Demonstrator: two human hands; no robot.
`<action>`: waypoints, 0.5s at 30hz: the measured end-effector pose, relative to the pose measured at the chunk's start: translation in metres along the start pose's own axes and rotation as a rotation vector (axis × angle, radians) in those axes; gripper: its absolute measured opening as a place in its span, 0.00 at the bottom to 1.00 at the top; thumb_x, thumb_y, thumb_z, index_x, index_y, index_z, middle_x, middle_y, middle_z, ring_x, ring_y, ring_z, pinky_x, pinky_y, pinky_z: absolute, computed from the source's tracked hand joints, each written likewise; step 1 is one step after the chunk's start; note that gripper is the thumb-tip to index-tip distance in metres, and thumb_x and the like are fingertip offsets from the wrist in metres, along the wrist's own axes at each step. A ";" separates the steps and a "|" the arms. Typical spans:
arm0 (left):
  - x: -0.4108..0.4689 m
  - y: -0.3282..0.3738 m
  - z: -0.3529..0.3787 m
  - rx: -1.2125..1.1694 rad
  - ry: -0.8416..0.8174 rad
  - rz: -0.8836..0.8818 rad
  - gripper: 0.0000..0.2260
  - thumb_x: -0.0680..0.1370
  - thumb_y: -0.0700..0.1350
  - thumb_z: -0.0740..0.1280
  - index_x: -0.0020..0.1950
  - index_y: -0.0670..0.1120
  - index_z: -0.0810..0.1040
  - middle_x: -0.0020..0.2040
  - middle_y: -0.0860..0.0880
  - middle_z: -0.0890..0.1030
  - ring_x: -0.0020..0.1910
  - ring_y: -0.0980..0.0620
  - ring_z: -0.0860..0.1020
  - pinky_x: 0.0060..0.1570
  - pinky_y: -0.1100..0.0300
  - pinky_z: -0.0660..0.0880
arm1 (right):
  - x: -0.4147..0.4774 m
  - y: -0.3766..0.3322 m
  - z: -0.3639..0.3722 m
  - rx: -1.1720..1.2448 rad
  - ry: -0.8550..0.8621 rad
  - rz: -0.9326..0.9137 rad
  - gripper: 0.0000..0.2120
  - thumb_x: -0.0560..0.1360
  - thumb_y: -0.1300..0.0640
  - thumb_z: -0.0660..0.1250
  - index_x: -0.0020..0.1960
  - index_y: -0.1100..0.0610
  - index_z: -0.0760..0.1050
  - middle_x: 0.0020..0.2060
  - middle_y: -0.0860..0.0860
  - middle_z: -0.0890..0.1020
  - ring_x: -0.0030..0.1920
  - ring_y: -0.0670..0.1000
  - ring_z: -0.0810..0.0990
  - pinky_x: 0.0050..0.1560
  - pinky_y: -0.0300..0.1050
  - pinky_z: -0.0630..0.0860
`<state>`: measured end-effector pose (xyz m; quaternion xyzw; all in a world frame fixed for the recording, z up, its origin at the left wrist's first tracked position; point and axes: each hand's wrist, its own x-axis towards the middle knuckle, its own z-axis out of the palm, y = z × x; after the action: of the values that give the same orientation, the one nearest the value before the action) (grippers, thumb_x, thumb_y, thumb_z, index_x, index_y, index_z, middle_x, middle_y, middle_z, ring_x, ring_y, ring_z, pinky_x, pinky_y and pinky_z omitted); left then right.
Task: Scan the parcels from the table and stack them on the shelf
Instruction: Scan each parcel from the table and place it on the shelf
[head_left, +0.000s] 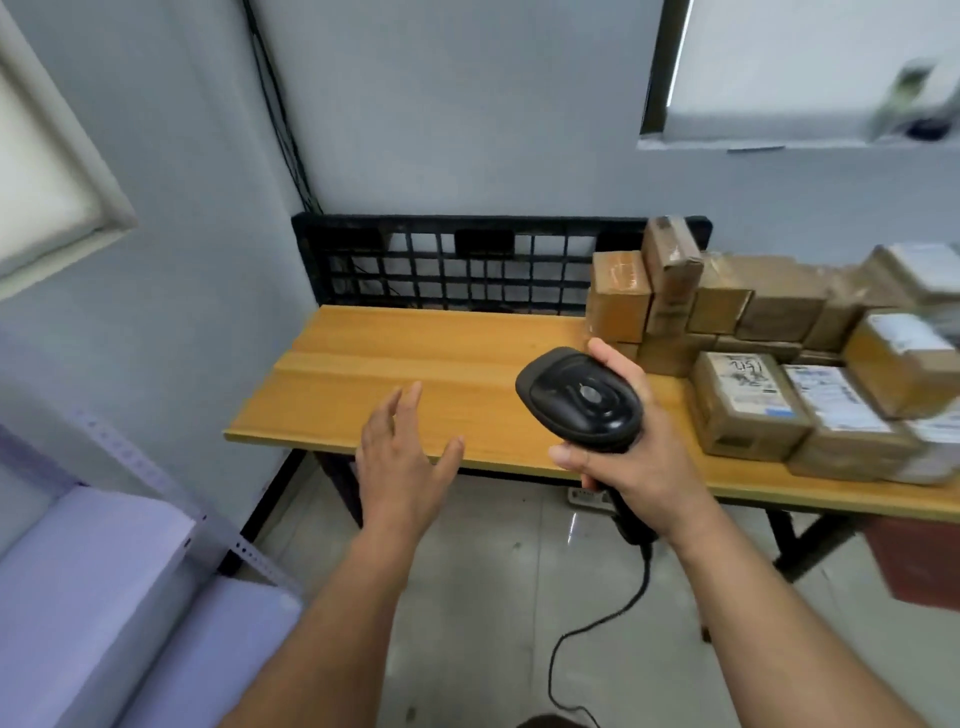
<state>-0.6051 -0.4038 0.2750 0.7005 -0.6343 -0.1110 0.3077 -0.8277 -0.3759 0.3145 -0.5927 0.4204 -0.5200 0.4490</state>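
My right hand (631, 447) grips the handle of a black corded barcode scanner (579, 397), its head raised above the front edge of the wooden table (374, 364). My left hand (402, 457) hovers empty with straight, spread fingers over the table's front edge, left of the scanner. Several brown cardboard parcels (748, 405) with white labels are piled on the right half of the table, to the right of the scanner. A white metal shelf (104, 561) stands at the lower left, with nothing visible on the boards that show.
A black plastic pallet (452, 265) leans against the wall behind the table. The scanner's cable (597, 629) trails down over the tiled floor. A reddish-brown box (914, 561) sits under the table at the right. A window sill runs along the upper right.
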 end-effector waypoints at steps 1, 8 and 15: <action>-0.002 0.014 0.012 0.003 -0.019 0.008 0.33 0.77 0.55 0.67 0.78 0.50 0.58 0.76 0.47 0.60 0.75 0.46 0.58 0.73 0.48 0.58 | -0.003 0.002 -0.017 -0.008 0.018 -0.008 0.47 0.58 0.50 0.82 0.72 0.36 0.64 0.62 0.40 0.77 0.56 0.50 0.80 0.44 0.35 0.79; -0.017 0.113 0.091 -0.005 -0.156 0.051 0.33 0.77 0.56 0.67 0.78 0.51 0.56 0.77 0.50 0.58 0.75 0.50 0.57 0.74 0.50 0.58 | -0.024 0.014 -0.132 -0.064 0.146 -0.022 0.47 0.58 0.50 0.82 0.72 0.40 0.64 0.59 0.34 0.77 0.61 0.47 0.79 0.57 0.51 0.79; -0.026 0.187 0.147 -0.029 -0.241 0.104 0.33 0.77 0.56 0.67 0.78 0.52 0.56 0.76 0.51 0.59 0.75 0.51 0.58 0.74 0.50 0.60 | -0.038 0.025 -0.217 -0.100 0.265 0.008 0.45 0.57 0.51 0.81 0.70 0.34 0.65 0.62 0.36 0.76 0.65 0.45 0.76 0.61 0.51 0.77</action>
<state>-0.8428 -0.4225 0.2602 0.6438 -0.7004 -0.1872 0.2447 -1.0484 -0.3655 0.2933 -0.5387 0.5037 -0.5703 0.3617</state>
